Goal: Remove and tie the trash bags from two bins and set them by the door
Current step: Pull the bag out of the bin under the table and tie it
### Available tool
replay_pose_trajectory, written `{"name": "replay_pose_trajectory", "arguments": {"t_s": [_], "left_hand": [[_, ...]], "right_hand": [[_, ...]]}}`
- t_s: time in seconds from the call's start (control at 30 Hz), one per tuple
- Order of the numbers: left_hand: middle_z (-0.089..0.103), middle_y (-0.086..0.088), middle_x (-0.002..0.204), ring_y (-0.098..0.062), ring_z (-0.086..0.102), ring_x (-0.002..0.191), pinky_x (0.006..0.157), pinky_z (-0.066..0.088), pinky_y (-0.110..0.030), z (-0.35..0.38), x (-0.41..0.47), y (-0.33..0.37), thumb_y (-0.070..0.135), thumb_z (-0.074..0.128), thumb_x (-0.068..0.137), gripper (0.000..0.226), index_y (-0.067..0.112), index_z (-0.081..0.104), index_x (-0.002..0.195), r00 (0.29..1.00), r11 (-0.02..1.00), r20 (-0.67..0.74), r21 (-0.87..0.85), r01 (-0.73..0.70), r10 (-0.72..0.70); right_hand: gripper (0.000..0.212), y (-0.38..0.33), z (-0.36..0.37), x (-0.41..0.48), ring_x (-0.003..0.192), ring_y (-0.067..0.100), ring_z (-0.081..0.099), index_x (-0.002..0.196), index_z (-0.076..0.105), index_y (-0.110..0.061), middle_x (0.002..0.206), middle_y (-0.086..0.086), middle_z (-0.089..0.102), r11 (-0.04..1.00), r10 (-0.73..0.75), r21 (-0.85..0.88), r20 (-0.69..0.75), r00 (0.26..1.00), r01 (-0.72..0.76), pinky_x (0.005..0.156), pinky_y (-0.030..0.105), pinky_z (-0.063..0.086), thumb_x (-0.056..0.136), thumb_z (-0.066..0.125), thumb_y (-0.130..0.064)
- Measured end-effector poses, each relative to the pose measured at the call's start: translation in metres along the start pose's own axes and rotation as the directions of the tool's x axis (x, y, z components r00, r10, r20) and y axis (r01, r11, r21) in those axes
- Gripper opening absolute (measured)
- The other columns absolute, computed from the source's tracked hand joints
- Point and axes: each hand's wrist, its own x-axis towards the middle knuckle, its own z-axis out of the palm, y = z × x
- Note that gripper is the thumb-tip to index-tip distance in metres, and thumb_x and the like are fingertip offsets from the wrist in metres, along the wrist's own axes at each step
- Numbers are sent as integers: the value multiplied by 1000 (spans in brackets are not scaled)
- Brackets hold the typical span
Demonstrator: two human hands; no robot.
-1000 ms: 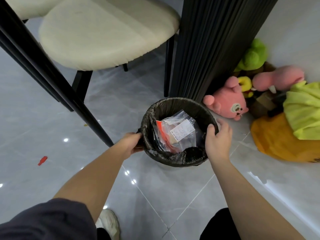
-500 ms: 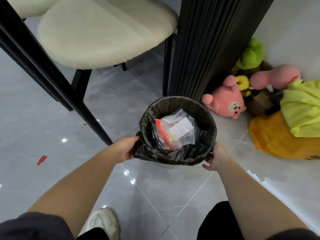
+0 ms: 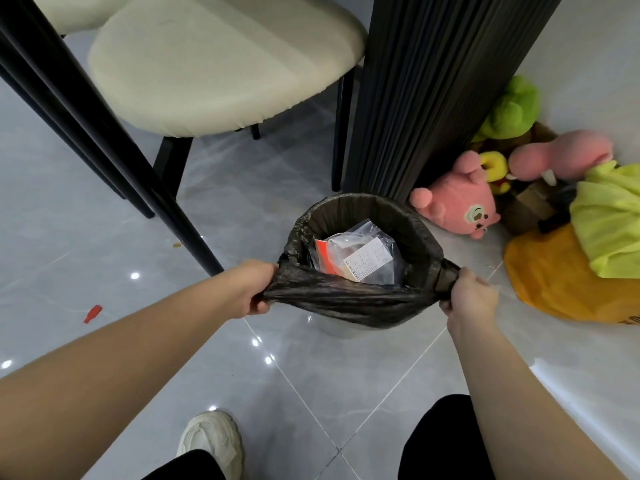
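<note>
**First bag loosened at the rim, nothing tied yet**

The job looks barely begun. Only one bin point(image 3: 341, 329) shows, standing on the grey tiled floor point(image 3: 104, 237) just beside the black fluted column point(image 3: 433, 98). I judge that its bag has yet to be lifted out, knotted and carried to the door, and that a second bin awaits the same treatment.

The black trash bag point(image 3: 346, 299) sits in that bin. Its far edge is folded over the rim, while the near edge is off the rim and stretched taut in a band between the two hands. The left hand point(image 3: 254, 289) has its grip closed round a bunch of plastic at the left end. The right hand point(image 3: 469, 297) has its grip closed round the bunch at the right end. By my reckoning, the freeing of the rim is about half done. Inside, near the top, lies a clear packet point(image 3: 363, 258) with a white printed label and something red-orange behind it.

No door and no second bin fall within the view. The bin itself is almost wholly cloaked by the bag, with only a pale sliver showing beneath the stretched band, so its shape and height are hard to judge. How full the bag is below the packet I cannot tell. Where each grip ends inside the bunched plastic is hidden. The print on the label is too small to read.
</note>
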Motion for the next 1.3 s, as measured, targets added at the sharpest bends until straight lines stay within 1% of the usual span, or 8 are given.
{"name": "replay_pose_trajectory", "arguments": {"t_s": [0.27, 0.47, 0.6, 0.67, 0.9, 1.07, 1.17, 1.3], "left_hand": [[51, -8, 66, -21, 48, 53, 45, 39, -23, -15, -7, 30, 20, 47, 95, 18, 14, 57, 81, 953, 966, -158, 15, -258, 257], [57, -9, 61, -23, 53, 57, 57, 44, -25, -5, 16, 41, 38, 49, 91, 33, 11, 51, 72, 992, 998, -111, -20, -53, 51], [51, -14, 56, -25, 48, 49, 39, 43, -23, -7, 30, 43, 11, 55, 90, 23, 5, 49, 67, 974, 995, -209, 60, -79, 90], [51, -15, 67, -28, 50, 56, 43, 48, -29, -9, 31, 47, 5, 47, 90, 24, 9, 48, 66, 937, 975, -271, 89, -203, 219], [47, -12, 67, -21, 45, 62, 55, 34, -27, -6, 13, 65, -8, 28, 79, 32, 13, 51, 70, 823, 844, -297, -90, -528, 484], [64, -3, 77, -21, 63, 74, 62, 51, -21, -1, 9, 71, 25, 55, 90, 12, 17, 63, 87, 841, 862, -211, 18, -506, 498], [70, -7, 99, -26, 67, 94, 89, 54, -38, 8, 19, 67, 20, 61, 87, 19, 15, 65, 105, 840, 848, -119, 74, -524, 529], [62, -12, 110, -29, 61, 101, 91, 50, -41, 22, 26, 75, 16, 49, 94, 19, 12, 52, 113, 828, 817, -51, 211, -537, 558]], "right_hand": [[22, -23, 8, -23, 74, 16, 64, 78, 56, -19, 77, -1, 65, 982, -172, 110, 225, 959, 150, 70, 30, 52, 92, 56, -36], [20, -29, 20, -4, 79, 27, 63, 87, 58, -1, 92, 22, 65, 957, -213, -151, 205, 955, 246, 70, 35, 44, 86, 58, -20], [17, -33, 27, 2, 96, 40, 61, 88, 56, -2, 102, 27, 61, 968, -214, -105, 139, 967, 229, 75, 40, 47, 88, 49, -18], [17, -37, 28, 2, 86, 17, 43, 89, 56, 1, 104, 32, 60, 972, -231, -9, 142, 963, 235, 74, 37, 43, 90, 49, -14], [32, -59, 29, -17, 78, 16, 61, 89, 70, -18, 89, 5, 65, 895, -398, 317, 250, 883, 313, 71, 25, 51, 94, 42, -1], [33, -54, 37, -21, 96, 21, 63, 87, 69, -18, 83, -9, 72, 893, -430, 271, 290, 855, 358, 78, 26, 53, 95, 41, -2], [23, -50, 43, -25, 112, 23, 61, 92, 72, -23, 118, 4, 66, 863, -484, 116, 474, 736, 492, 95, 34, 49, 90, 50, -17], [21, -43, 49, -36, 105, -2, 59, 97, 61, -25, 112, 0, 64, 749, -528, -35, 571, 629, 662, 95, 18, 44, 93, 51, -7]]}}
